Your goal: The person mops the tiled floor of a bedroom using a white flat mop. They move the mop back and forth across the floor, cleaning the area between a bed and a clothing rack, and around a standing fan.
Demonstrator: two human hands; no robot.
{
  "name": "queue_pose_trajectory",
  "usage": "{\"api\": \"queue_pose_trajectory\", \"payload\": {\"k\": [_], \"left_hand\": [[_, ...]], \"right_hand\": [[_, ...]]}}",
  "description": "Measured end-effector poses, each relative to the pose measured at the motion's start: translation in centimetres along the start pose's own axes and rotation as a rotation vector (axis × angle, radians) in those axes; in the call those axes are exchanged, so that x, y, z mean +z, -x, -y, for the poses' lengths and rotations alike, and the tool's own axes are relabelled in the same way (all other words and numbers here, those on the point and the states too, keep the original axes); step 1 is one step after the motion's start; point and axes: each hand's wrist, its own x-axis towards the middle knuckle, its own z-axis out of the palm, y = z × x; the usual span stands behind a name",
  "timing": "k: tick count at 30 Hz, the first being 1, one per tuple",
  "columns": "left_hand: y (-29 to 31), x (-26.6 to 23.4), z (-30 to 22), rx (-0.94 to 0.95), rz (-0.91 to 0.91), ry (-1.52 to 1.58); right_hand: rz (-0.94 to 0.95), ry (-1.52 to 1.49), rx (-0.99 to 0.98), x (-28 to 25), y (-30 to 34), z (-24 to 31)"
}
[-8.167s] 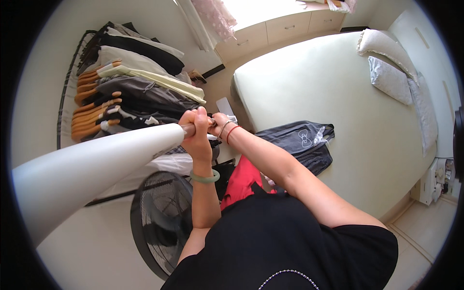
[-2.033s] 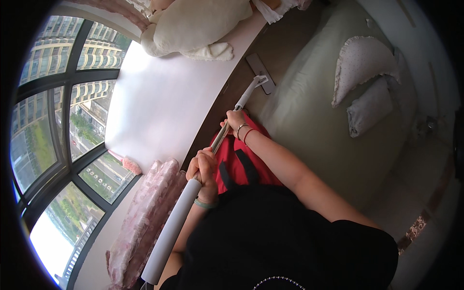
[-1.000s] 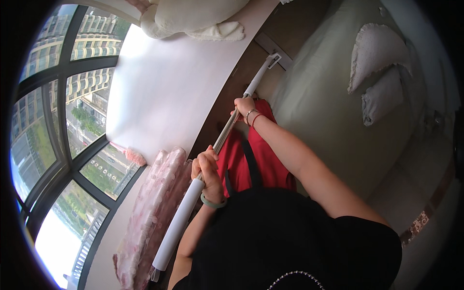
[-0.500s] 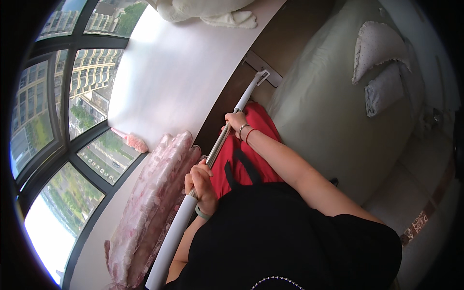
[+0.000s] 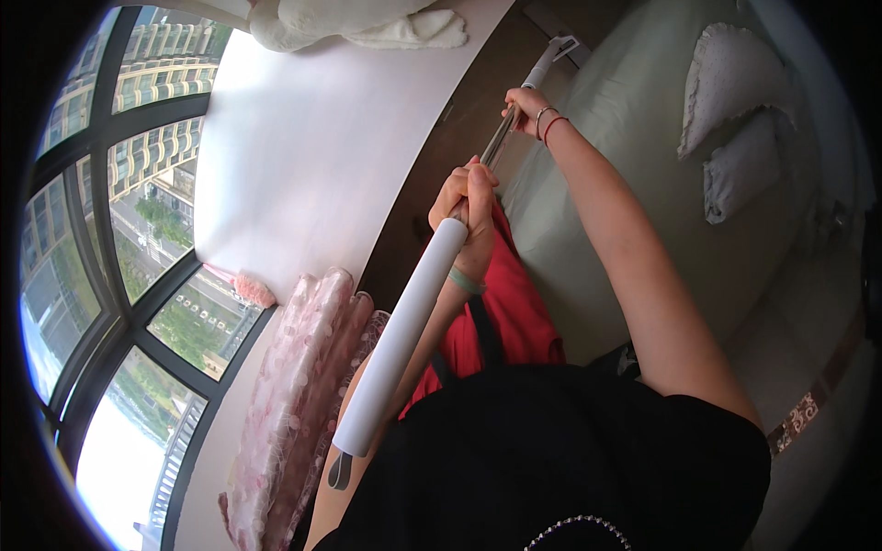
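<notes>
A long-handled flat mop (image 5: pixel 397 344) runs slantwise away from me. It has a thick white grip with a grey hanging loop, a thin metallic shaft and a white lower tube. My left hand (image 5: pixel 464 207), a green band at its wrist, is closed round the shaft at the top of the white grip. Farther along, my right hand (image 5: pixel 529 110) wraps the shaft just before the white lower tube (image 5: pixel 544 66). Its wrist carries a bangle and a red cord. The mop's far end is on the dark floor between the white surface and the bed, its flat head only partly visible.
On my left is a broad white surface (image 5: pixel 312 147) beside windows, with white plush bedding (image 5: pixel 404 28) and a pink fluffy duster (image 5: pixel 253 290). Nearer stand pink patterned rolls (image 5: pixel 285 404). A pale green bed (image 5: pixel 634 165) with pillows (image 5: pixel 735 87) is on the right.
Both hands and the mop have moved forward and to the right, pushing its far end deeper between the surface and the bed. The whole white grip and its loop now show.
</notes>
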Motion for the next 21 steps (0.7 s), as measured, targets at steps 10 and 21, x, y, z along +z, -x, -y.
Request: {"api": "queue_pose_trajectory", "payload": {"k": [10, 21], "left_hand": [[8.5, -7.9, -3.8, -0.083, -0.112, -0.001], [26.7, -24.4, -14.9, -0.209, -0.255, -0.117]], "right_hand": [[-0.074, -0.041, 0.031, 6.6, 5.9, -10.5], [-0.099, 0.139, 0.054, 20.4, 16.9, -36.3]]}}
